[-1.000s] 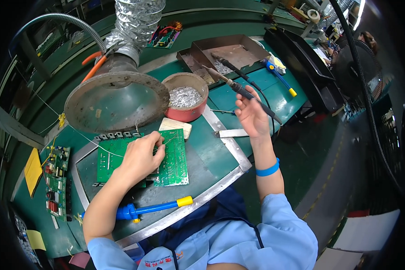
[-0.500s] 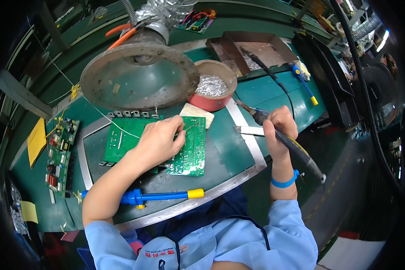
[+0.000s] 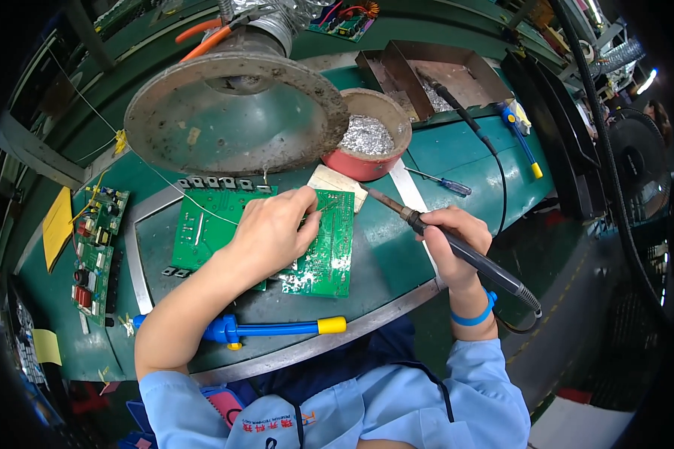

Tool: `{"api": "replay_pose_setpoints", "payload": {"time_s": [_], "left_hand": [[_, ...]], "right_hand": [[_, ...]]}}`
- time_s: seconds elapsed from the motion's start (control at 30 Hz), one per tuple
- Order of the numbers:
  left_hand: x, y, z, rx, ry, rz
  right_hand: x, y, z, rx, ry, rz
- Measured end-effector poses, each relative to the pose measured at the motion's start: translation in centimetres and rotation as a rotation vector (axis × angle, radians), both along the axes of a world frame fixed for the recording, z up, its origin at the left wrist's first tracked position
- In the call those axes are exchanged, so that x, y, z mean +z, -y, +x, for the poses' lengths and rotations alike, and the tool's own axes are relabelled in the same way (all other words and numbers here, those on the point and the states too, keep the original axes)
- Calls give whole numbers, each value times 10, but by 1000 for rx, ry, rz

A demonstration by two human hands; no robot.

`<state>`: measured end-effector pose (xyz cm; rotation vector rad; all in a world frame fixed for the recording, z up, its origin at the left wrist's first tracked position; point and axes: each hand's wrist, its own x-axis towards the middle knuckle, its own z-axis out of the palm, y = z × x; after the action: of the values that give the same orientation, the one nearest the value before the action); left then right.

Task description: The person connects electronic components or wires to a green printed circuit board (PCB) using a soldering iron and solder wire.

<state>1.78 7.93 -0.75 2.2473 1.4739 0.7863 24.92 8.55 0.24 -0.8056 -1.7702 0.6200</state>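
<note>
My right hand (image 3: 457, 243) is wrapped around the black handle of a soldering iron (image 3: 472, 258). The iron's tip points up and left, close to a pale sponge-like block (image 3: 335, 184) and right of the boards. My left hand (image 3: 277, 228) lies over two green circuit boards, its fingers pinched on a thin solder wire (image 3: 191, 203) that runs in from the upper left. A short end of wire sticks out past the fingertips above the right board (image 3: 329, 254). Beneath the hand and wrist, the left board (image 3: 202, 228) is partly hidden; black components line its edges.
A fume hood (image 3: 236, 120) and a red round tub (image 3: 367, 146) of silvery scraps stand behind the boards. A blue desoldering pump (image 3: 277, 327) lies in front. To the right are a screwdriver (image 3: 449, 184) and another blue pump (image 3: 520, 142); populated boards (image 3: 93, 254) lie left.
My right hand has turned the iron and brought its tip left and nearer the boards. The pale flat strip beside that hand no longer shows. My left hand keeps its place on the boards.
</note>
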Motion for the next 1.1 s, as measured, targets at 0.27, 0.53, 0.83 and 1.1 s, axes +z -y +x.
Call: {"api": "replay_pose_setpoints", "payload": {"time_s": [0.27, 0.53, 0.83, 1.1], "left_hand": [[2, -2, 1, 2, -3, -3], [1, 0, 0, 7, -2, 4], [-2, -2, 2, -8, 8, 57], [-4, -3, 2, -23, -7, 87]], "right_hand": [[-9, -4, -14, -33, -10, -61], [-16, -6, -15, 32, 92, -41], [-17, -7, -14, 8, 211, 106], [-10, -4, -20, -28, 228, 148]]}}
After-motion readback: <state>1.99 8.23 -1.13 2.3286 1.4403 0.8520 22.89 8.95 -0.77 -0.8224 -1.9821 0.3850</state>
